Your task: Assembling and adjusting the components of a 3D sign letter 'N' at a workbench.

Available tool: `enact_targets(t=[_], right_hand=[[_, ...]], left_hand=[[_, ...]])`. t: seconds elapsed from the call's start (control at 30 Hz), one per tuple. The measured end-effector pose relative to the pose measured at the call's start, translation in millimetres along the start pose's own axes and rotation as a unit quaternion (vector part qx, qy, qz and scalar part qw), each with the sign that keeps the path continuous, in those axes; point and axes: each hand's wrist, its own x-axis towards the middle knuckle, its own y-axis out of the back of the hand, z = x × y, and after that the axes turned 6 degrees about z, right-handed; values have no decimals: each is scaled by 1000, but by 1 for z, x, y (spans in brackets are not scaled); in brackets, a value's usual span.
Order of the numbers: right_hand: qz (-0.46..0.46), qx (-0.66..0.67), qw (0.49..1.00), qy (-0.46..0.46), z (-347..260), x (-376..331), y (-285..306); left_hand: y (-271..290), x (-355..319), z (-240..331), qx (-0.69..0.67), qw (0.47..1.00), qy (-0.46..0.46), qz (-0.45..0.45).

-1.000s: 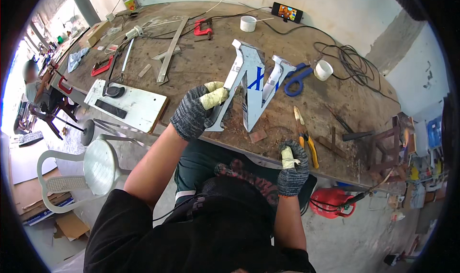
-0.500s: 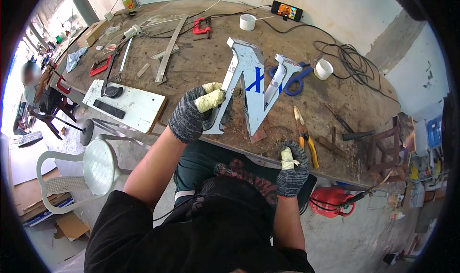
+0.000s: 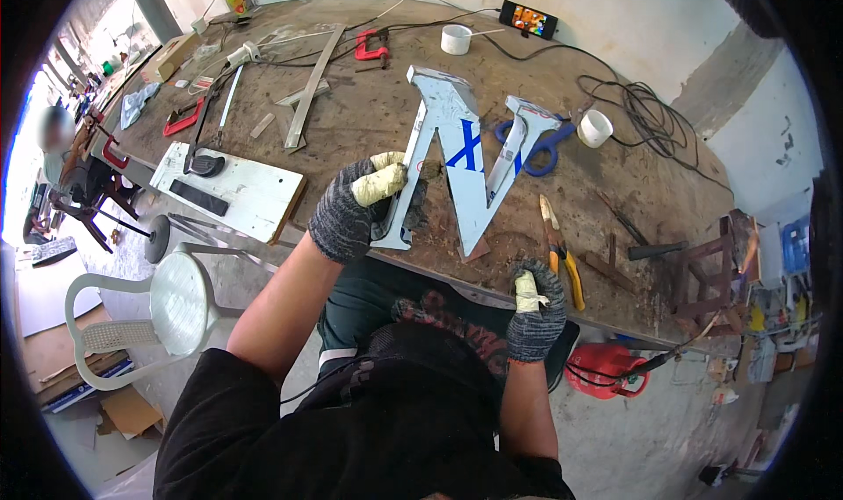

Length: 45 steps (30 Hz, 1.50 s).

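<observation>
- Left hand (image 3: 356, 206), gloved, is clamped round the left leg of the metal letter (image 3: 461, 153), lower end.
- Letter's kept lying on the bench (image 3: 369, 114), near the front edge.
- Right hand (image 3: 534, 311) is curled shut at the bench edge; can't tell what's held, if anything.
- Pliers (image 3: 562, 254) are just beside it, scissors (image 3: 540, 144) behind the letter.

Pale metal letter (image 3: 457, 162) with blue cross mark; grey knit gloves on hands (image 3: 356, 206) (yellowish fingertips); yellow-handled pliers (image 3: 562, 258); red clamp (image 3: 373, 45).
</observation>
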Motion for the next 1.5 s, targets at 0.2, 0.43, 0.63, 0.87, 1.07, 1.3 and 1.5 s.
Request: enact_targets(t=[0.2,0.43,0.63,0.87,1.07,1.3,1.5], right_hand=[[9,43,999,-30,-6,0,-2],[-7,12,1000,7,1,1,2],[-7,-27,999,29,-1,1,1],[-7,-5,999,49,4,0,0],[-18,-31,998,59,8,-3,6],[-22,-20,996,89,6,1,3],[-12,8,999,47,-4,4,-4]], left_hand=[[0,0,1,-22,1000,-7,-18],[3,3,2,14,1000,-11,3],[6,6,2,29,999,-13,-4],[14,7,2,81,996,-34,-19],[-2,-5,4,222,971,-90,-2],[-2,-4,-18,624,700,-347,-10],[8,4,-30,689,613,-384,-48]])
